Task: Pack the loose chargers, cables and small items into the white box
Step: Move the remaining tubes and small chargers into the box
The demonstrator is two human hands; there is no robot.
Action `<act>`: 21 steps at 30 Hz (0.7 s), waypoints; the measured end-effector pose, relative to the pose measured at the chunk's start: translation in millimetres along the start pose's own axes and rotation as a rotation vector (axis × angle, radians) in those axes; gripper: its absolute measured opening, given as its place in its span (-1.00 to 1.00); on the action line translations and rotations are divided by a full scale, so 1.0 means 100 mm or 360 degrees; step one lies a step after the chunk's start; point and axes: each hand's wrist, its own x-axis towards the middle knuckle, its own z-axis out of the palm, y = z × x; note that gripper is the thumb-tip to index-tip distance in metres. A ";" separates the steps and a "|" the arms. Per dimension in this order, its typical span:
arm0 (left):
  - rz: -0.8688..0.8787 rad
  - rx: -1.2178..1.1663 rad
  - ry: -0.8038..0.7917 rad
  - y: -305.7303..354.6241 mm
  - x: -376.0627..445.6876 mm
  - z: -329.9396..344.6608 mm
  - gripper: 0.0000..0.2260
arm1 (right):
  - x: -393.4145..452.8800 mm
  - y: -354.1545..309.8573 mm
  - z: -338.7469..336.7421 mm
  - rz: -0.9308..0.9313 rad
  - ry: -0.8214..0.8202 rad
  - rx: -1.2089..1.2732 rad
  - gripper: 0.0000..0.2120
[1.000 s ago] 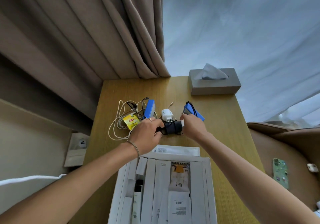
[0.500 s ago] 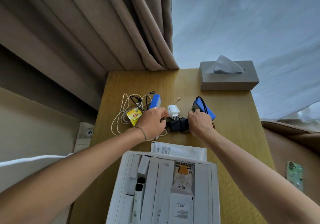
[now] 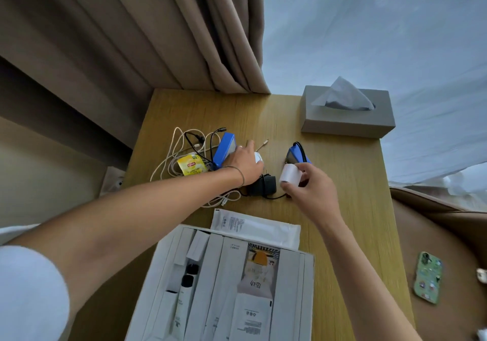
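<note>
Now, by label:
Right hand (image 3: 307,185): pinches a small white block (image 3: 289,173).
Left hand (image 3: 243,162): fingers curled over a white charger (image 3: 258,157); grip unclear.
Black adapter (image 3: 262,185): between both hands.
Yellow sachet (image 3: 191,165): left of left hand, reads "Lipton".
White box (image 3: 308,274): nearer than both hands, lettering illegible.

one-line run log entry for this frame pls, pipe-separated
phase: gathering | right hand: holds white block | left hand: on white charger | black adapter: on table | white box: open
</note>
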 end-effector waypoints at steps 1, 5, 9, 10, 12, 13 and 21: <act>-0.0034 0.0051 -0.0005 0.02 0.04 0.03 -0.55 | -0.04 0.01 -0.03 0.0045 -0.0008 0.0060 -0.60; -0.0145 0.0192 -0.0121 0.07 0.17 0.09 -0.42 | -0.22 0.00 -0.08 0.0075 -0.0006 0.0148 -0.61; -0.0251 0.0188 -0.0233 0.16 0.23 0.07 -0.36 | -0.41 -0.07 -0.14 0.0056 -0.0032 0.0289 -0.64; -0.0257 0.0192 -0.0228 0.18 0.23 0.06 -0.36 | -0.46 -0.10 -0.15 0.0054 -0.0033 0.0330 -0.66; -0.0242 0.0194 -0.0192 0.20 0.21 0.03 -0.38 | -0.55 -0.13 -0.18 0.0050 -0.0038 0.0393 -0.67; -0.0222 0.0182 -0.0158 0.19 0.19 0.01 -0.40 | -0.60 -0.15 -0.20 0.0049 -0.0036 0.0406 -0.67; 0.0129 -0.0129 0.0162 0.10 -0.17 -0.19 -0.51 | -1.06 -0.38 -0.20 0.0160 -0.0232 0.0796 -0.67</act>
